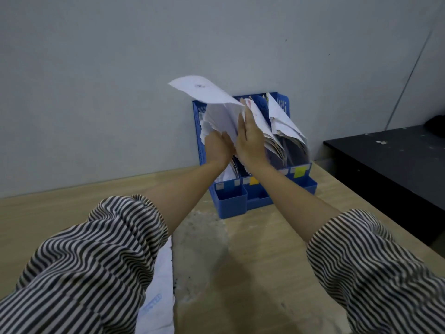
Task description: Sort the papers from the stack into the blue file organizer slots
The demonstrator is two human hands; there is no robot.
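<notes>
At the lower left, a white printed paper stack (160,290) on the pale wooden table (252,237) lies mostly hidden under a striped sleeve (96,256). At centre, the left hand (218,147) grips a blurred sheaf of white sheets (216,104) at the left slots of the blue plastic file organizer (240,196). Just right, the right hand (250,138) lies flat, fingers straight, against those sheets, covering the middle slots; the right slot's papers (286,126) are smeared.

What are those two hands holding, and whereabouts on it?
The left hand grips a bundle of white papers by its lower edge, above the blue file organizer. The right hand lies flat against the bundle's side, fingers straight.
</notes>
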